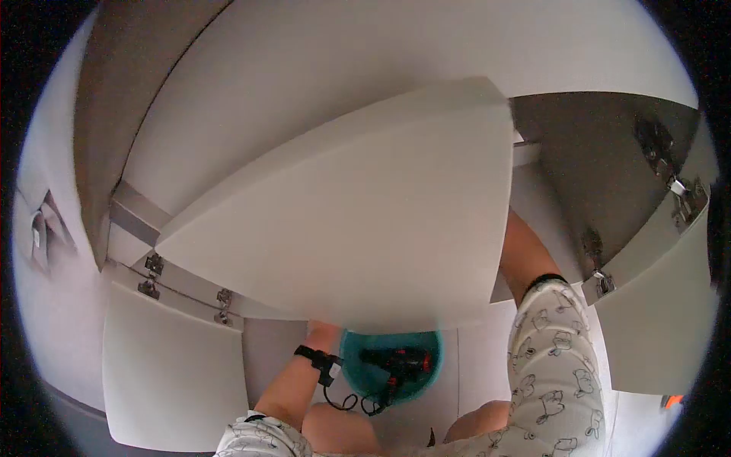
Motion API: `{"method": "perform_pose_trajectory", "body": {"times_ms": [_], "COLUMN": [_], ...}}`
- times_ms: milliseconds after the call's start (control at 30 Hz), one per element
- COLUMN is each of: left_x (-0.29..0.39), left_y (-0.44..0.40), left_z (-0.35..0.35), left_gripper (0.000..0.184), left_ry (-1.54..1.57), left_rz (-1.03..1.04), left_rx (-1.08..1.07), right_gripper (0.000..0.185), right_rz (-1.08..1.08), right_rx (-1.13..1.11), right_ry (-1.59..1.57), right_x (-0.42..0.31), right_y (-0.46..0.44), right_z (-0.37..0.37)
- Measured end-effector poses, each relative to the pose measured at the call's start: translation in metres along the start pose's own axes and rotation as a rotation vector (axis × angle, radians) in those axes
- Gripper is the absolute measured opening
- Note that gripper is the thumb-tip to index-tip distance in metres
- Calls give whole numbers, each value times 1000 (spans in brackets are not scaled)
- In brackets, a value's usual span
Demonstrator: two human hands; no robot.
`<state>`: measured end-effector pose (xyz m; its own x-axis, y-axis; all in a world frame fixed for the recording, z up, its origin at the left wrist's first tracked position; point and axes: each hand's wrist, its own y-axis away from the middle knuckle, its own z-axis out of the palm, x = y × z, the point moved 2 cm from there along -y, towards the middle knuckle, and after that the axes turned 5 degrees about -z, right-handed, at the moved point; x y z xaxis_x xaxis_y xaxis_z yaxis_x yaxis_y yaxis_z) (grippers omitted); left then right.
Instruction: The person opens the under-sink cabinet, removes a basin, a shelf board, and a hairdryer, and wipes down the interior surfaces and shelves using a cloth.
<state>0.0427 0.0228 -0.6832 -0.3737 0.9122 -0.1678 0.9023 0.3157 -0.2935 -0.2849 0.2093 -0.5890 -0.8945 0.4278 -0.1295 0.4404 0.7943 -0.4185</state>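
Observation:
A broad white panel point(343, 213) fills the middle of the view and hides much of both hands. Below its lower edge, the base of my left hand point(323, 329) shows beside a teal basin point(438, 373); its fingers are out of sight. A black hair dryer with red parts point(396, 364) lies in the basin, and a black cord point(344, 406) loops over the rim near my left wrist. On the right, my forearm point(529, 255) reaches up behind the panel, so my right hand is hidden. What either hand touches cannot be seen.
Open white cabinet doors hang at the left point(175, 365) and right point(655, 327) on metal hinges point(605, 284). The dark cabinet interior point(586, 152) shows at upper right. My knees flank the basin. An orange object point(671, 401) sits at the far right.

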Motion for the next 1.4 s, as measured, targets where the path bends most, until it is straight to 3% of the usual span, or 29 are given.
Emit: {"method": "perform_pose_trajectory", "body": {"times_ms": [100, 200, 333, 400, 567, 667, 900, 1033, 1200, 1267, 1300, 1400], "left_x": [0, 2, 2, 0, 2, 3, 6, 8, 12, 12, 13, 11], "left_y": [2, 2, -2, -2, -1, 0, -3, -4, -8, -7, -6, -5], "left_z": [0, -2, -4, -4, -3, -3, -5, -4, -9, -11, -11, -15], "left_gripper": [50, 50, 50, 50, 49, 49, 49, 49, 48, 48, 48, 48], "left_ry": [-1, 10, 18, 16, 0, 0, 1, 9, 23, 23, 27, 30], "left_rz": [-5, -7, -8, 0, 13, 11, 26, 22, 13, 17, 20, 18], "left_rx": [5, 6, 3, 4, 6, 4, -5, -7, -26, -23, -22, -15], "right_gripper": [25, 25, 23, 25, 26, 26, 27, 28, 29, 28, 29, 29], "right_rz": [-8, 186, 546, 583, 564, 508, 126, 116, 340, 477, 534, 689], "right_rx": [-7, 75, 222, 174, 98, 72, -10, -31, -22, -122, -335, -358], "right_ry": [-45, -107, -4, 179, 283, 164, -79, -112, -254, -172, 126, 251], "right_x": [-20, -10, 96, 125, 123, 105, 1, 3, 55, 74, 65, 106], "right_y": [-1, 22, 59, 102, 114, 115, 58, 59, 95, 108, 113, 141], "right_z": [0, -12, -7, -24, -6, 1, 8, 6, 8, 0, -29, -30]}}
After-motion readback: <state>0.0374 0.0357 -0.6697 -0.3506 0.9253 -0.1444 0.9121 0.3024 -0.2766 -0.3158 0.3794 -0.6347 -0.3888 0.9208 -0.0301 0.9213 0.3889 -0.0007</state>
